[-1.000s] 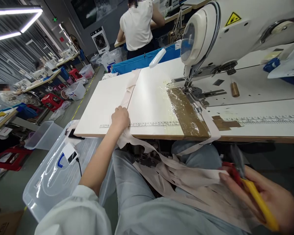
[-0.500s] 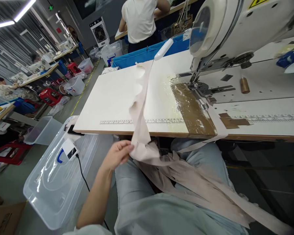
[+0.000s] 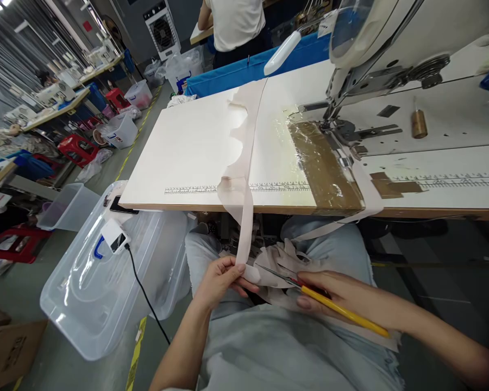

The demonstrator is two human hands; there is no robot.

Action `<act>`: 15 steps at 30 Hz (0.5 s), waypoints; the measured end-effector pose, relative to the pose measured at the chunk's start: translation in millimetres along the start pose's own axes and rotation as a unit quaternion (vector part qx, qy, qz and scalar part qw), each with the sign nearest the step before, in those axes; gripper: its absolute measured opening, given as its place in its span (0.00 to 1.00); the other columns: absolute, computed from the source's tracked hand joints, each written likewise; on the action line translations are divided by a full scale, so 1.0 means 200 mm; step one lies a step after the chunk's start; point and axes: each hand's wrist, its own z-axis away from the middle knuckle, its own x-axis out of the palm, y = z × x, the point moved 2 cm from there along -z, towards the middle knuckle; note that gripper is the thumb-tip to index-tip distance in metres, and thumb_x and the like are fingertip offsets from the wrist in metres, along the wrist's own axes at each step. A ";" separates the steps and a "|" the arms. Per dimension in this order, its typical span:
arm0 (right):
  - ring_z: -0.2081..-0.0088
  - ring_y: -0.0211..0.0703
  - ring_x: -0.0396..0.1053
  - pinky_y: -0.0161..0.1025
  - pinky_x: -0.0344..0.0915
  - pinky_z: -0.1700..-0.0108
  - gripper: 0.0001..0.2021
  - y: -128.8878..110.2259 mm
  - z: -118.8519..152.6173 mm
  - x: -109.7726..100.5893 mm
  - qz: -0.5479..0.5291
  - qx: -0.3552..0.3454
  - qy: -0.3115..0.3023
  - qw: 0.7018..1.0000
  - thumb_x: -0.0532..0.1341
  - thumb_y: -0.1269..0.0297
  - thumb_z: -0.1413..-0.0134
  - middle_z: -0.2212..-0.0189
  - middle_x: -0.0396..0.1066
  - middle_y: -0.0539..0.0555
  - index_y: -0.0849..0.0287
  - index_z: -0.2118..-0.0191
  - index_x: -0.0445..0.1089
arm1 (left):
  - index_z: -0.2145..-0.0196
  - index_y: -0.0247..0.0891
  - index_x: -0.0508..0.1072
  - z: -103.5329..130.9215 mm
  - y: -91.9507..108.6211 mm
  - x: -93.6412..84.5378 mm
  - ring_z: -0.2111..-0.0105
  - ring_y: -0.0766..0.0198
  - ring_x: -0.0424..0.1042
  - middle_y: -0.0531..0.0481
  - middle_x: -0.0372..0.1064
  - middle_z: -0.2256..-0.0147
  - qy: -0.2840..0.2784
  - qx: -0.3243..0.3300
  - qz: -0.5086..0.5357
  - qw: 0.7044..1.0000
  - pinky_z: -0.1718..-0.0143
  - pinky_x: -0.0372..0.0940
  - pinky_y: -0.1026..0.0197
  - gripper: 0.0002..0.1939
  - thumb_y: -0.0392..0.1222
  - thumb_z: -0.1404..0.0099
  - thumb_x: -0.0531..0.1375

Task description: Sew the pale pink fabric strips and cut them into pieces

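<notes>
My left hand [image 3: 226, 279] pinches a pale pink fabric strip [image 3: 248, 222] near its lower end, above my lap. That strip runs up over the table edge and lies on the white tabletop, its left side scalloped. In my right hand [image 3: 334, 293] is a pair of scissors [image 3: 321, 298] with a long yellow handle and some red near the pivot. The thin blades point left toward the fabric by my left fingers; whether they touch it I cannot tell. More pink fabric [image 3: 285, 255] is bunched on my lap, partly hidden by my right hand.
A sewing machine [image 3: 375, 70] stands at the right, with a narrow strip [image 3: 367, 187] trailing from it over the table edge. Left of my legs is a lidded clear plastic box [image 3: 77, 293] carrying a white device [image 3: 114, 237] with a black cable. Another person [image 3: 238, 24] is beyond the table.
My right hand has come into view with the scissors. My left hand has shifted right and slightly down, and the strip now hangs straighter over the edge. The view has tilted slightly.
</notes>
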 end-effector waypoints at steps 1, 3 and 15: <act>0.74 0.43 0.64 0.37 0.60 0.72 0.19 -0.04 -0.04 -0.01 0.001 -0.008 -0.053 0.999 0.60 0.45 0.46 0.77 0.65 0.49 0.55 0.75 0.62 | 0.68 0.34 0.69 0.00 0.00 0.00 0.74 0.57 0.78 0.46 0.75 0.74 -0.001 0.000 0.001 1.000 0.77 0.67 0.66 0.28 0.63 0.49 0.69; 0.74 0.42 0.59 0.37 0.53 0.72 0.20 -0.08 -0.10 -0.04 0.007 -0.001 -0.127 0.992 0.57 0.45 0.44 0.78 0.59 0.48 0.55 0.75 0.57 | 0.68 0.33 0.70 -0.01 0.00 0.00 0.73 0.56 0.79 0.45 0.76 0.74 -0.004 -0.002 0.005 1.000 0.77 0.68 0.65 0.28 0.63 0.49 0.69; 0.76 0.44 0.63 0.37 0.46 0.74 0.22 -0.10 -0.18 -0.04 0.182 -0.030 -0.058 0.981 0.55 0.43 0.43 0.78 0.64 0.51 0.54 0.76 0.52 | 0.71 0.33 0.70 -0.02 0.00 0.02 0.78 0.61 0.76 0.45 0.75 0.77 0.004 -0.030 0.022 0.999 0.78 0.66 0.67 0.29 0.62 0.54 0.71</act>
